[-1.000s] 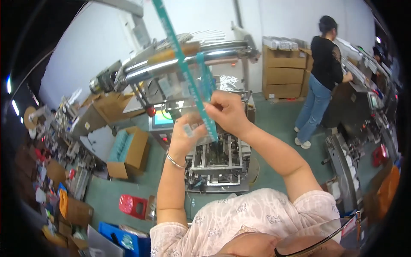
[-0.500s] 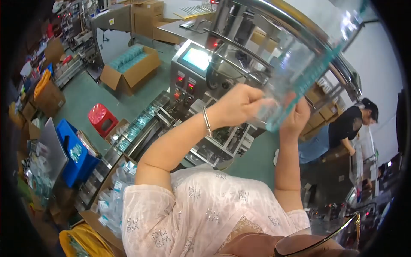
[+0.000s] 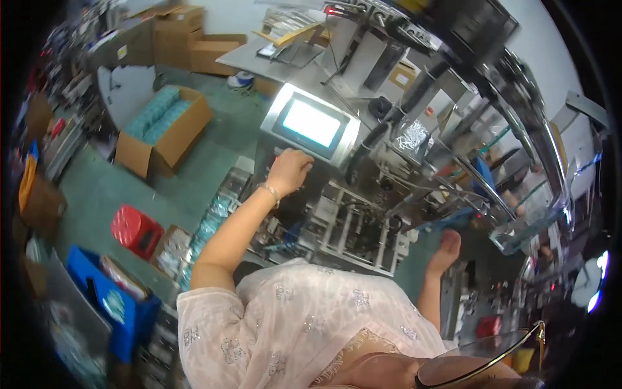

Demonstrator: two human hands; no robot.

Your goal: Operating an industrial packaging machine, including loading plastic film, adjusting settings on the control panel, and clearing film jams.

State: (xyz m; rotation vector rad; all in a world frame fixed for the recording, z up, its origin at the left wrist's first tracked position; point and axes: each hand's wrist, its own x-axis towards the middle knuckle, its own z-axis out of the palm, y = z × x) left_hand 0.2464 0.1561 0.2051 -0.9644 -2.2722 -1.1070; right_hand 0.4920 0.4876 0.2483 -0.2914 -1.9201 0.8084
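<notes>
My left hand (image 3: 290,172) is at the machine's front panel, just below the lit touchscreen (image 3: 312,125). Its fingers are curled in against the panel; what they grip or press is hidden behind the hand. A bracelet circles that wrist. Off to the right and lower, my right hand (image 3: 444,251) hangs apart from the machine, slightly blurred, with nothing seen in it. Its fingers look loosely extended. Between the hands lies the machine's metal mechanism (image 3: 363,227). Clear film with teal edges (image 3: 528,223) hangs on the frame at right.
A conveyor with teal packs (image 3: 210,227) runs toward the lower left. Beyond it are a red stool (image 3: 136,230), a blue bin (image 3: 116,305) and an open carton of teal packs (image 3: 165,126). Metal bars (image 3: 525,123) rise at upper right.
Both hands have left the clear film raised in front of me. My left hand has moved left to the panel, and my right hand has dropped. The view has shifted.
</notes>
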